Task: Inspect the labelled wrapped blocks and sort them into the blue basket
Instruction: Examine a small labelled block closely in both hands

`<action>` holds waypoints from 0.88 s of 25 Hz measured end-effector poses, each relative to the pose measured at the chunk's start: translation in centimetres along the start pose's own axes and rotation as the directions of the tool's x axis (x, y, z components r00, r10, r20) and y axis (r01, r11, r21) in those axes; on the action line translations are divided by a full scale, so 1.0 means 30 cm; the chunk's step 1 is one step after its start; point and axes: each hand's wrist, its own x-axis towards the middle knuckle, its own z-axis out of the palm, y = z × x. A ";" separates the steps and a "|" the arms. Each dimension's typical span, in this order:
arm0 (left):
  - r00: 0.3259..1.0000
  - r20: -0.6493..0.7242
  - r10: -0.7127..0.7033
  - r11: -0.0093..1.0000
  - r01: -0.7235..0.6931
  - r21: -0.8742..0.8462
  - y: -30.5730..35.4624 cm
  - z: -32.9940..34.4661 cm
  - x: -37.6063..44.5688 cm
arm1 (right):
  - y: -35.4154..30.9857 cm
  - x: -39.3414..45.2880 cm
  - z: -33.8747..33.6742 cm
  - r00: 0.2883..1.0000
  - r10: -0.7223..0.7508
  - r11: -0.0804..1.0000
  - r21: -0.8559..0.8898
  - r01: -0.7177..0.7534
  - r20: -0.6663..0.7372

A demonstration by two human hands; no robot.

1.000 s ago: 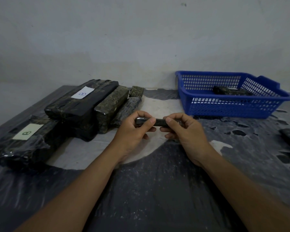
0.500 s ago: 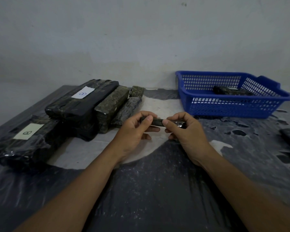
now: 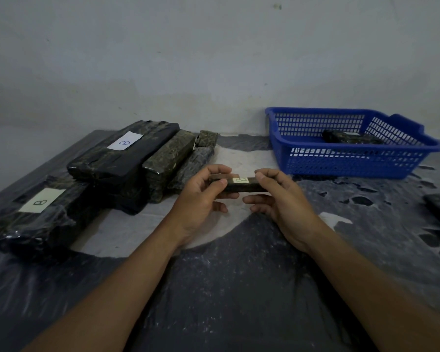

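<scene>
A: Both hands, left hand (image 3: pixel 201 196) and right hand (image 3: pixel 281 199), pinch a small block (image 3: pixel 241 185), label up, just left of the basket (image 3: pixel 351 163).

B: One block (image 3: pixel 351 138) lies inside; the pile (image 3: pixel 127 161) far left of the basket is unsorted.

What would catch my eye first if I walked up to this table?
Probably the two hands in the middle, the left hand and the right hand, holding a small dark block between them with its pale label facing up. Next, the bright blue basket at the back right, with a dark block already inside. At the left lies a pile of big wrapped blocks marked B.
</scene>
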 end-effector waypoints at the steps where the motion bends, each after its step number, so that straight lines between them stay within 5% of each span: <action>1: 1.000 -0.010 -0.001 1.000 0.001 -0.006 0.000 0.001 0.002 | 0.000 0.001 -0.001 1.000 0.000 1.000 0.027 0.001 0.000; 8: 0.991 -0.133 -0.018 0.972 0.048 0.229 -0.019 0.014 0.011 | 0.010 -0.023 0.018 0.978 -0.207 0.974 -0.087 0.208 0.021; 16: 0.992 -0.068 0.104 0.893 -0.063 0.446 -0.044 0.004 0.006 | 0.017 -0.045 0.044 0.956 -0.279 0.950 -0.117 0.288 0.091; 22: 0.992 0.060 0.108 0.963 -0.120 0.243 -0.025 0.031 -0.019 | 0.016 -0.035 0.030 0.963 -0.234 0.971 -0.009 0.237 0.136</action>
